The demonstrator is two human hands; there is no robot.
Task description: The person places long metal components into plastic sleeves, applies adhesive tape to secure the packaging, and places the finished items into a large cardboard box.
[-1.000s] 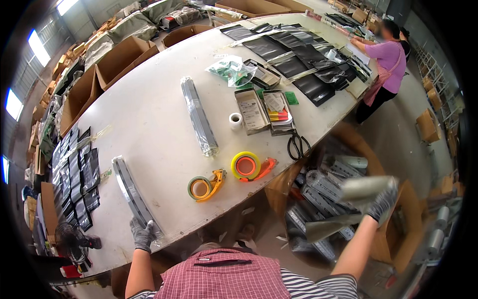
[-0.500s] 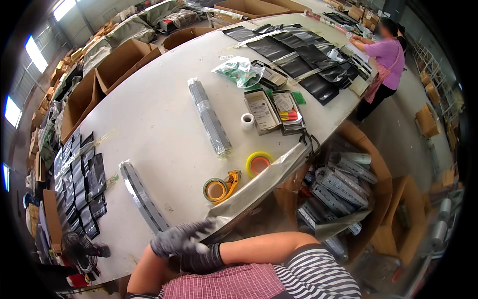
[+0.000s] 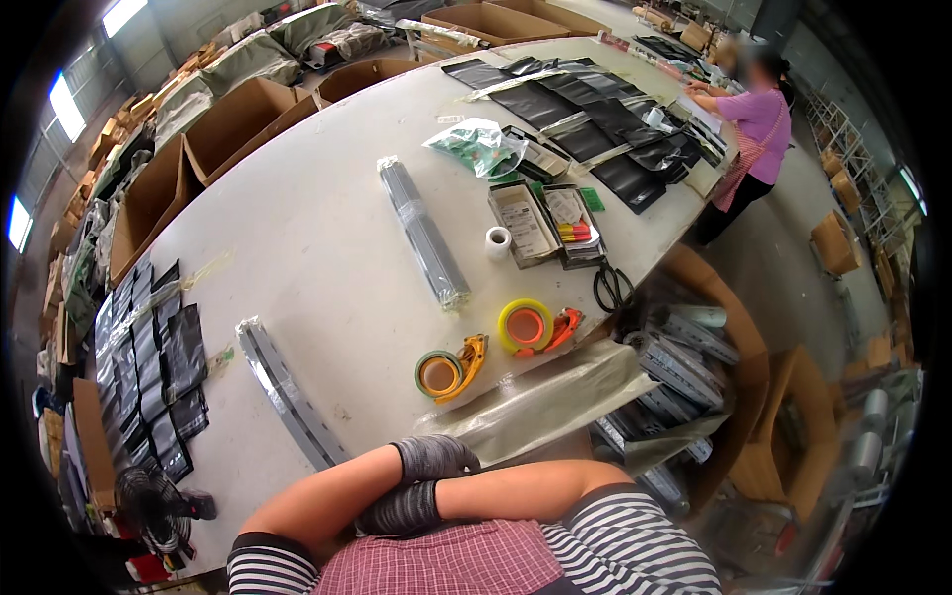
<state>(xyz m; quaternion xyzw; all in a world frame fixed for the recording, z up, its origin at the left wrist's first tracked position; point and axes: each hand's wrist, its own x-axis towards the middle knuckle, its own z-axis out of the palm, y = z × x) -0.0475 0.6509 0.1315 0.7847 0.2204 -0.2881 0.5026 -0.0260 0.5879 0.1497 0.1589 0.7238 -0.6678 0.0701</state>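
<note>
My forearms cross at the near table edge, both hands in grey knitted gloves. My left hand [image 3: 438,459] is at the left end of a crumpled clear plastic sheet [image 3: 545,402]; its fingers are out of sight, so I cannot tell whether it grips the sheet. My right hand [image 3: 399,510] is tucked under my left forearm, with only the cuff and back of the glove showing. Just beyond the sheet lie a yellow tape dispenser [image 3: 451,369] and a yellow tape roll with an orange dispenser [image 3: 526,327]. A wrapped grey strip bundle [image 3: 288,392] lies left of my hands.
Another wrapped bundle [image 3: 421,233] lies mid-table. Beyond the tape are black scissors [image 3: 613,288], a small white roll [image 3: 498,242] and open boxes [image 3: 524,223]. Black bags [image 3: 595,119] cover the far end, where a person [image 3: 759,129] stands. A carton [image 3: 749,397] holds wrapped bundles.
My left hand has moved right and its fingers have gone from view. The plastic sheet has shifted and spread along the table edge, leaving the scissors and orange dispenser more exposed.
</note>
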